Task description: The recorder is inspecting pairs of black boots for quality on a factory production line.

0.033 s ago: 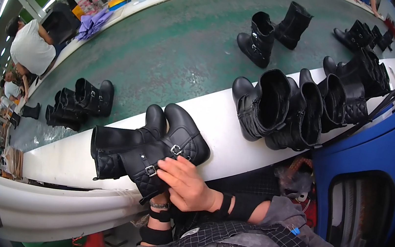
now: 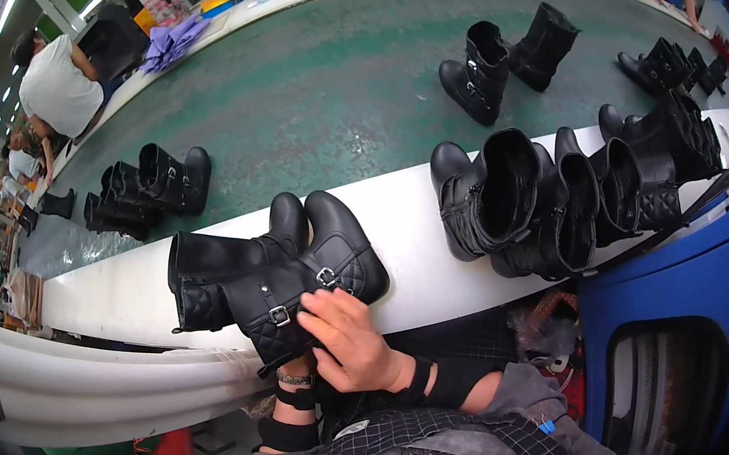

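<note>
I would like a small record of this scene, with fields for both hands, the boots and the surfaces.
Right hand: fingers extended at the buckled side of a quilted black boot; exact contact unclear
Left hand: hidden by that boot; its forearm shows below
Neighbouring boot: black, lying alongside the first
Near surface: white ledge, with a row of black boots at right
Far surface: green, with more black boots

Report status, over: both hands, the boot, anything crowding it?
Right hand open at the near black boot. Left hand mostly hidden by that boot. Boot tilted over white ledge. Second boot close alongside.
</note>
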A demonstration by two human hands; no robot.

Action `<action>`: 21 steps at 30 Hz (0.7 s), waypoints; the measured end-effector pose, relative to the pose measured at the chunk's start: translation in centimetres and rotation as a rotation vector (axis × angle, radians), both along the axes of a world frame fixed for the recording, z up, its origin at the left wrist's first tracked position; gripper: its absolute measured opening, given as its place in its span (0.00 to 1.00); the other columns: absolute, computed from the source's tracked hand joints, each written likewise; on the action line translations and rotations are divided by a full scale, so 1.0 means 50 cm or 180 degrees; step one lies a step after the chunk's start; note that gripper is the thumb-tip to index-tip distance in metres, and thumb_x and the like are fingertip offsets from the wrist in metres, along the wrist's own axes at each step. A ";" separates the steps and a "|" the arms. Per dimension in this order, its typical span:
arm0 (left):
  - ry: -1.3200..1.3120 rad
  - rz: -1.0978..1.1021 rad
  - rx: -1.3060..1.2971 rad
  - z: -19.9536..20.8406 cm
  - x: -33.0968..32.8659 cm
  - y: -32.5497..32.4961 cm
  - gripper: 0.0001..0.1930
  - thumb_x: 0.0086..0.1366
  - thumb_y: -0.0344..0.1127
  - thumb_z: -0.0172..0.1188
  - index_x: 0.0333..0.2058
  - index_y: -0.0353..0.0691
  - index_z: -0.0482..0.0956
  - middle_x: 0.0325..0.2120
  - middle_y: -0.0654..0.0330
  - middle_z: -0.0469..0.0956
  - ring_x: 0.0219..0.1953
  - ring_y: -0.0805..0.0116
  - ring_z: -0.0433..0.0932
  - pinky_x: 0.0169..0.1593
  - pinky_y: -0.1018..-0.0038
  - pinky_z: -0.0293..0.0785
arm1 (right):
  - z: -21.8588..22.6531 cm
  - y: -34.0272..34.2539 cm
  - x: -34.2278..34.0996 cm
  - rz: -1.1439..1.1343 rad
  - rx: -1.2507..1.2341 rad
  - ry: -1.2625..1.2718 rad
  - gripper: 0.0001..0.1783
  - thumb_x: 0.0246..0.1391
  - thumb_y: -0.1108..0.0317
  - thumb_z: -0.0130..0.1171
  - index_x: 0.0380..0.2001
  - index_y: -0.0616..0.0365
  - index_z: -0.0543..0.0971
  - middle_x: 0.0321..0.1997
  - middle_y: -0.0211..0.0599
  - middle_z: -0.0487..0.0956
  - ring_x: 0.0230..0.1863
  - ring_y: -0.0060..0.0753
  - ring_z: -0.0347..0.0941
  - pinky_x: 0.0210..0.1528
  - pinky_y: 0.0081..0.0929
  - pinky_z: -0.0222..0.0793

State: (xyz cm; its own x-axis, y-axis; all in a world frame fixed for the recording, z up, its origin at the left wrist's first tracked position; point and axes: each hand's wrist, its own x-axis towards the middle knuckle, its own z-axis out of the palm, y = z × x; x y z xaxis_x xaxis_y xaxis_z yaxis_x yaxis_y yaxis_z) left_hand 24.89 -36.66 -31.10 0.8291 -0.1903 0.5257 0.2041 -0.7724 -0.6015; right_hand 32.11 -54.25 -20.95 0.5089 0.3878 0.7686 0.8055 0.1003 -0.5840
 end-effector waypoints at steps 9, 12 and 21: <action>-0.0006 -0.0112 0.0118 0.030 -0.007 -0.010 0.23 0.67 0.48 0.53 0.60 0.56 0.67 0.60 0.71 0.66 0.63 0.67 0.64 0.67 0.58 0.55 | -0.031 -0.041 0.034 -0.0759 -0.0134 0.0481 0.37 0.36 0.61 0.69 0.52 0.65 0.71 0.57 0.44 0.65 0.59 0.50 0.59 0.62 0.40 0.57; 0.0100 -0.0082 0.0060 0.020 -0.022 -0.011 0.23 0.66 0.48 0.54 0.59 0.56 0.68 0.58 0.70 0.69 0.62 0.67 0.66 0.66 0.56 0.58 | -0.040 -0.047 0.046 -0.0699 -0.0177 0.0694 0.38 0.36 0.58 0.69 0.51 0.67 0.71 0.56 0.48 0.64 0.58 0.49 0.60 0.60 0.40 0.57; 0.0451 -0.0200 0.0529 -0.030 -0.096 0.028 0.26 0.66 0.48 0.53 0.62 0.51 0.63 0.61 0.61 0.63 0.64 0.59 0.63 0.64 0.53 0.61 | -0.048 -0.051 0.054 -0.0575 -0.0151 0.0971 0.36 0.38 0.54 0.67 0.47 0.71 0.74 0.55 0.49 0.64 0.53 0.47 0.61 0.56 0.38 0.60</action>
